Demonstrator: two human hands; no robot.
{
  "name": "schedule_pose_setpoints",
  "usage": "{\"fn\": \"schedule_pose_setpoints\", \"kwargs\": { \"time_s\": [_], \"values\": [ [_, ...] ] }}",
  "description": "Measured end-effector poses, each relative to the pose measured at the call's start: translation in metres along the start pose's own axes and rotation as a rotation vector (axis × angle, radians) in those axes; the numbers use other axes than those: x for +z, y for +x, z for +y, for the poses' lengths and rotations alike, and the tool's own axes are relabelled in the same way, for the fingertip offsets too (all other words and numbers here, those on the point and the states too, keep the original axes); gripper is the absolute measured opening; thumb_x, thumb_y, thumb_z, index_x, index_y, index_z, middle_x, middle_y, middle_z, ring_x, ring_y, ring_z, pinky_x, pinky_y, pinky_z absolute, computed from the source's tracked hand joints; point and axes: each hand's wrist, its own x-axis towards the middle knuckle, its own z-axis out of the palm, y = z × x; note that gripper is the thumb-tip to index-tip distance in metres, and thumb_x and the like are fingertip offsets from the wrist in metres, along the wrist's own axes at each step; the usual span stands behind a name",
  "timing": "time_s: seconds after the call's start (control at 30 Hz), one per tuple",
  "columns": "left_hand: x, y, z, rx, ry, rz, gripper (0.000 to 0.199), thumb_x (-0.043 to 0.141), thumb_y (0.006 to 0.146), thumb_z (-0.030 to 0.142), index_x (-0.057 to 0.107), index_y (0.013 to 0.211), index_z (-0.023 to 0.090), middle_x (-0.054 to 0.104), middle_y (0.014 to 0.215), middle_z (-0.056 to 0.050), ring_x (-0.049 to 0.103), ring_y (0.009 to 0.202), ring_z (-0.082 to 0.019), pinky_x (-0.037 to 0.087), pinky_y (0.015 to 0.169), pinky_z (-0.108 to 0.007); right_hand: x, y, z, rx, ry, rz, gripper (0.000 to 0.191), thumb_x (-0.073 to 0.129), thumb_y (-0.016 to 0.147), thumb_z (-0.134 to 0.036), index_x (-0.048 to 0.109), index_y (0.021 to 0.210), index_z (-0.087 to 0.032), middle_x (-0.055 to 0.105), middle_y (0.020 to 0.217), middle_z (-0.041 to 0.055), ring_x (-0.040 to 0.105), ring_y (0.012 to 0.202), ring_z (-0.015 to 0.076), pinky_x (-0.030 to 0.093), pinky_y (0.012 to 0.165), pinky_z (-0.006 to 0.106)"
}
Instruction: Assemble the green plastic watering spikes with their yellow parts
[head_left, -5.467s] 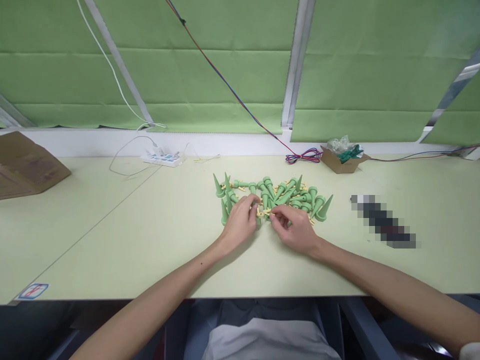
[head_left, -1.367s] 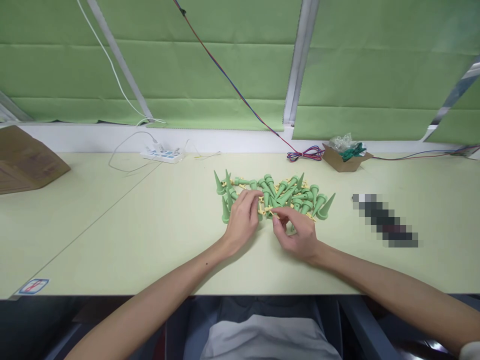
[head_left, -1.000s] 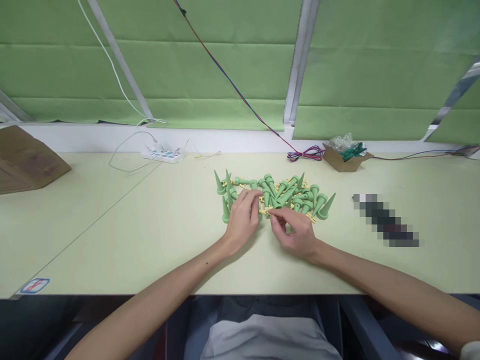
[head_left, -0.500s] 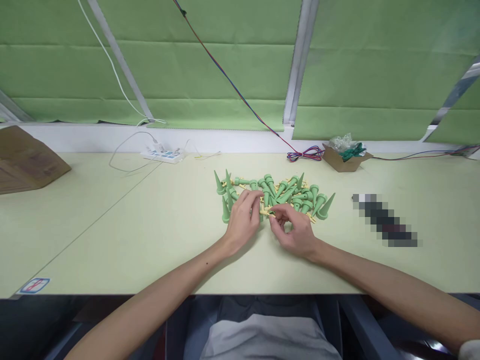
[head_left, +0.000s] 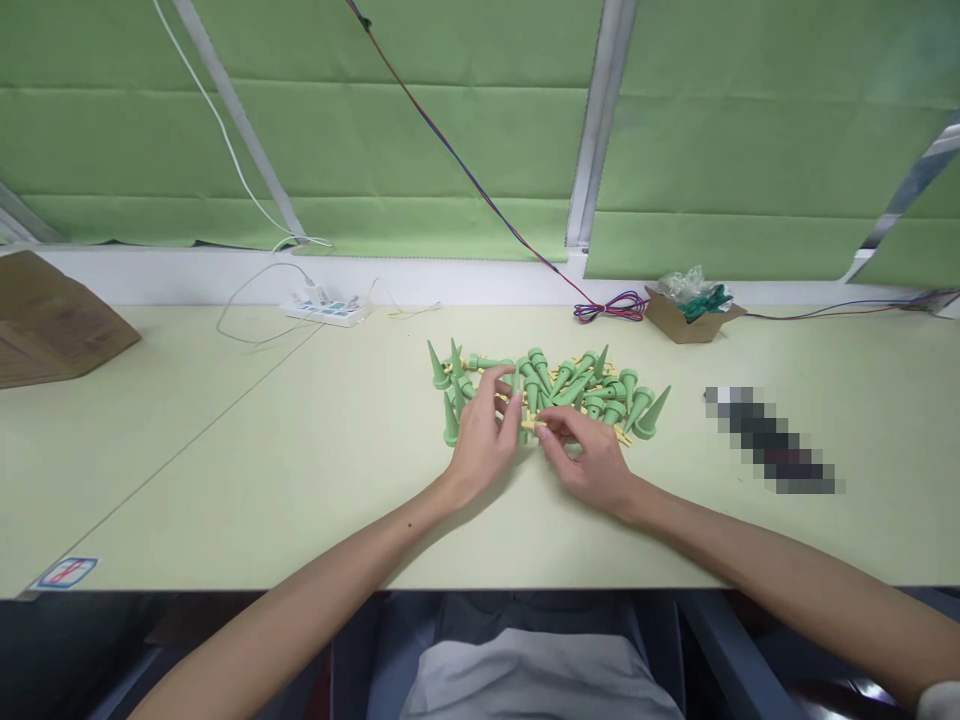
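Note:
A pile of green plastic spikes (head_left: pixel 574 385) with round collars lies on the table, small yellow plastic pieces mixed among them. At the pile's near left side, my left hand (head_left: pixel 484 430) has its thumb and fingers closed around a green spike (head_left: pixel 516 381), which points upward; most of it is hidden. Just to the right, my right hand (head_left: pixel 589 455) pinches a small yellow plastic piece (head_left: pixel 531 425) between thumb and fingertips, close to my left thumb. Several other spikes stand point-up at the pile's left and right edges.
A small cardboard box (head_left: pixel 686 322) with clear and green plastic stands at the back right, beside a coiled cable (head_left: pixel 619 307). Further left are a white power strip (head_left: pixel 334 311) and a cardboard box (head_left: pixel 60 325). A blurred dark object (head_left: pixel 776 445) lies at right.
My left fingers have shifted, so a green spike tip now shows between forefinger and thumb. My right fingertips have closed in on the yellow piece and moved slightly left.

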Motion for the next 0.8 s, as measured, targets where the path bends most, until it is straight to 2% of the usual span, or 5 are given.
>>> {"fn": "schedule_pose_setpoints", "kwargs": {
  "time_s": [0.2,0.37,0.5,0.6,0.8],
  "values": [
    [-0.0006,0.0031,0.0014,-0.072,-0.119,-0.024,0.034,0.055,0.092,0.042,0.049,0.119,0.023,0.055,0.091,-0.002,0.056,0.071,-0.011,0.042,0.052,-0.02,-0.0001,-0.0009,0.0024,0.025,-0.02,0.002,0.011,0.053,0.094,-0.018,0.06,0.102,-0.018,0.068,0.082,0.0047,0.064,0.065,0.014,0.057,0.06,0.027],
    [-0.0021,0.005,0.0017,-0.134,-0.228,-0.136,0.028,0.056,0.091,0.046,0.058,0.099,0.019,0.053,0.074,0.0,0.051,0.066,-0.012,0.039,0.049,-0.02,-0.0008,0.0,0.0016,0.053,-0.02,0.014,0.011,0.051,0.095,-0.019,0.06,0.102,-0.018,0.068,0.082,0.0052,0.064,0.065,0.0143,0.056,0.059,0.027],
    [-0.0035,0.0062,0.0032,-0.15,-0.31,-0.163,0.032,0.057,0.089,0.047,0.057,0.08,0.017,0.049,0.071,0.0,0.047,0.061,-0.011,0.041,0.049,-0.02,-0.0021,0.0012,0.0009,0.074,-0.013,0.016,0.012,0.05,0.096,-0.02,0.06,0.101,-0.019,0.068,0.082,0.0053,0.064,0.065,0.0147,0.056,0.059,0.028],
    [-0.0048,0.0073,0.0044,-0.175,-0.348,-0.218,0.035,0.059,0.088,0.049,0.061,0.08,0.015,0.047,0.068,0.0,0.045,0.059,-0.01,0.041,0.048,-0.021,-0.0026,0.0016,0.0017,0.082,-0.008,0.019,0.011,0.05,0.096,-0.02,0.061,0.1,-0.019,0.067,0.082,0.005,0.063,0.065,0.0147,0.055,0.057,0.028],
    [-0.0064,0.0077,0.0055,-0.213,-0.408,-0.274,0.036,0.062,0.086,0.05,0.065,0.087,0.014,0.054,0.074,-0.001,0.048,0.062,-0.011,0.042,0.05,-0.021,-0.0028,0.0017,0.0037,0.108,0.023,0.009,0.012,0.05,0.096,-0.02,0.061,0.101,-0.019,0.066,0.08,0.0041,0.061,0.062,0.0141,0.054,0.056,0.027]
  ]
}}
